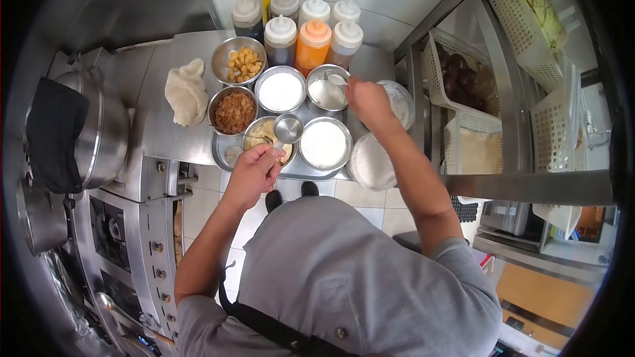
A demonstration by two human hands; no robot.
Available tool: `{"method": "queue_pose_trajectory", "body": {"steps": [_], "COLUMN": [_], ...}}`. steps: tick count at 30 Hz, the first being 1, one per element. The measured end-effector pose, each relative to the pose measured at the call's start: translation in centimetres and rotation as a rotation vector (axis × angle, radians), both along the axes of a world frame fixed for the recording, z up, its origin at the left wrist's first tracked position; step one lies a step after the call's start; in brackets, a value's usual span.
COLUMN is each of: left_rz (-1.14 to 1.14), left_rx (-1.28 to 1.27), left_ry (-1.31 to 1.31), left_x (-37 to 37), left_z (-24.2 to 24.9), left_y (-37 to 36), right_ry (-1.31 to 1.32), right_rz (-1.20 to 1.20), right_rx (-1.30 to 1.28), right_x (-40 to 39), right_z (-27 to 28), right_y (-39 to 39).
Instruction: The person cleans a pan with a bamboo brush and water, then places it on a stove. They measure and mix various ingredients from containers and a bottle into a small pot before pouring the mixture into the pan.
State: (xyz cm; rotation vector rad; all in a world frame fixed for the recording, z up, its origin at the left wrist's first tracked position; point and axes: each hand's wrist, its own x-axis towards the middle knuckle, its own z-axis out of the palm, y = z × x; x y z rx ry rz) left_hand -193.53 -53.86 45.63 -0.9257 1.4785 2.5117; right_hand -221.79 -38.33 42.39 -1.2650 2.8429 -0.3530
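Note:
My left hand [256, 170] is closed on the handle of a small metal cup [288, 128], held over a bowl of yellowish powder [254, 133]. My right hand [368, 102] grips a spoon [337, 80], whose tip is over a metal bowl [327, 92] with a little pale content. Between the hands stand two bowls of white contents, one at the back [280, 90] and one in front [325, 145]. A bowl of brown flakes [233, 113] and a bowl of yellow chunks [243, 65] are on the left.
Several squeeze bottles [313, 45] line the back wall. A crumpled cloth [186, 92] lies on the steel counter [156, 131]. Two covered-looking round containers [372, 161] [396, 106] sit at the right. A shelf with baskets [463, 73] rises on the right; a stove [119, 244] and large pot [109, 125] are left.

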Motion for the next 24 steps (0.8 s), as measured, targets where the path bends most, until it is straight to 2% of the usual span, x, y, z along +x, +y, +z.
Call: {"method": "queue_pose_trajectory", "body": {"steps": [1,5,7,8,10,14,16,17,19,24], "left_rz": [-0.005,0.008,-0.001,-0.004,-0.012,-0.025,-0.032,-0.029,-0.028,-0.064], "left_rx": [0.002,0.068,0.092,0.091,0.088,0.077,0.077,0.075,0.066,0.026], "left_ry": [-0.002,-0.056,-0.063,-0.063,-0.06,-0.061,-0.042,-0.027,-0.005,0.028], "left_x": [-0.1,-0.3,-0.2,-0.1,0.0,0.2,0.0,-0.2,-1.0,-3.6], "left_z": [0.0,0.2,0.2,0.2,0.2,-0.2,-0.3,-0.4,-0.1,0.3], "left_y": [-0.2,-0.5,-0.6,-0.6,-0.9,-1.1,-1.3,-1.4,-1.5,-1.9], "right_ry": [0.01,0.01,-0.217,-0.217,-0.449,-0.602,-0.944,-0.939,-0.978,-1.055], "right_rz": [0.027,0.064,0.064,0.063,0.038,0.031,-0.21,-0.212,-0.361,-0.467], "right_rx": [0.075,0.049,-0.141,-0.139,-0.152,-0.134,-0.071,-0.076,-0.082,-0.159], "right_x": [-0.2,-0.9,-1.6,-2.0,-2.4,-2.6,-2.1,-1.7,-0.8,-1.9], "right_z": [-0.8,-2.4,-2.4,-2.4,-1.9,-1.8,0.1,1.0,2.6,1.5], "right_y": [-0.3,-1.0,-1.4,-1.5,-1.6,-1.6,-2.1,-2.2,-2.4,-1.2]}}
